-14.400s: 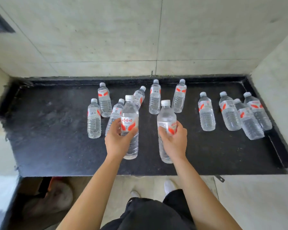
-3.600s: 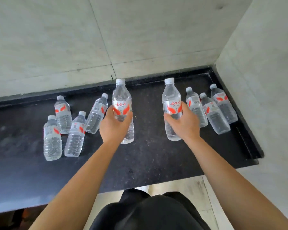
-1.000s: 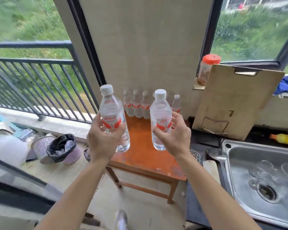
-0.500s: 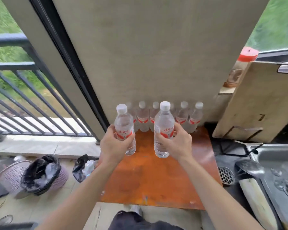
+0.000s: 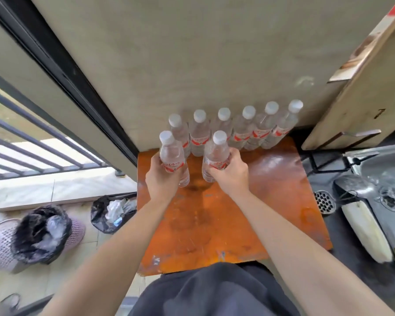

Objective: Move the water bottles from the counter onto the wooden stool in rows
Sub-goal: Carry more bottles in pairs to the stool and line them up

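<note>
Stool [image 5: 226, 220]: filling frame centre, orange top.
Back row [image 5: 235, 131]: six bottles standing against the wall, upper centre.
Left hand [image 5: 162, 179]: gripping left bottle [image 5: 172, 156].
Right hand [image 5: 232, 173]: clasping right bottle [image 5: 214, 155], front of the row.

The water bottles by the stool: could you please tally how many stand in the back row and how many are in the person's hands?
Back row on the stool: 6 bottles
Left hand: 1 bottle
Right hand: 1 bottle
Total: 8 bottles
</note>
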The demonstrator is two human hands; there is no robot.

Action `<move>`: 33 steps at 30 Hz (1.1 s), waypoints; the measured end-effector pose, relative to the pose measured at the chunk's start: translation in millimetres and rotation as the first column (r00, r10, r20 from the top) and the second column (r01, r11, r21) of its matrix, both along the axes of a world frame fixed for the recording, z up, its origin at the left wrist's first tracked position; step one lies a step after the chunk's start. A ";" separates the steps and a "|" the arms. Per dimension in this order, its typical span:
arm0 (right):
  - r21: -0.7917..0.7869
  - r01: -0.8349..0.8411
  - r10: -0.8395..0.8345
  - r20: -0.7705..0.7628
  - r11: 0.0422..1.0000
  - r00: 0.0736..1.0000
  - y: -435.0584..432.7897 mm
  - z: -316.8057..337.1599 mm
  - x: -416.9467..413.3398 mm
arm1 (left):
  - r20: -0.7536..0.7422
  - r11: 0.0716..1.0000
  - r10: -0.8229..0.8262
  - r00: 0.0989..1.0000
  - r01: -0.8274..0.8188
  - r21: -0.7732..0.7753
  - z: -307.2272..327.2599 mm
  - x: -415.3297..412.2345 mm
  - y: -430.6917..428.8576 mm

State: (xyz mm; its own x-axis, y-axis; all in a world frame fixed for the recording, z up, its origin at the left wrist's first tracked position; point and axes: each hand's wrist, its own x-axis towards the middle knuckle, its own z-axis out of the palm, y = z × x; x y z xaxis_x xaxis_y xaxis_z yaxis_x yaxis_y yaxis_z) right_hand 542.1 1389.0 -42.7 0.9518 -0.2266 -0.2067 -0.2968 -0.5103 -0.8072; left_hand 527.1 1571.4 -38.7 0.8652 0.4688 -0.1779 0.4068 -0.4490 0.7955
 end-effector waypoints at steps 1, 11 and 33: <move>-0.013 -0.007 0.007 -0.006 1.000 1.000 1.7 -4.4 1.5 | 0.002 1.000 -0.004 1.000 0.004 -0.014 -3.6 1.2 0.4; -0.014 -0.160 0.159 -0.072 0.987 0.985 -5.8 -35.2 -2.3 | 0.006 0.979 -0.169 0.986 0.169 -0.117 -23.6 -4.2 9.5; -0.014 -0.176 0.176 0.137 0.984 0.975 4.9 -37.0 5.7 | 0.187 0.971 -0.130 0.974 0.164 -0.175 -33.3 6.0 7.4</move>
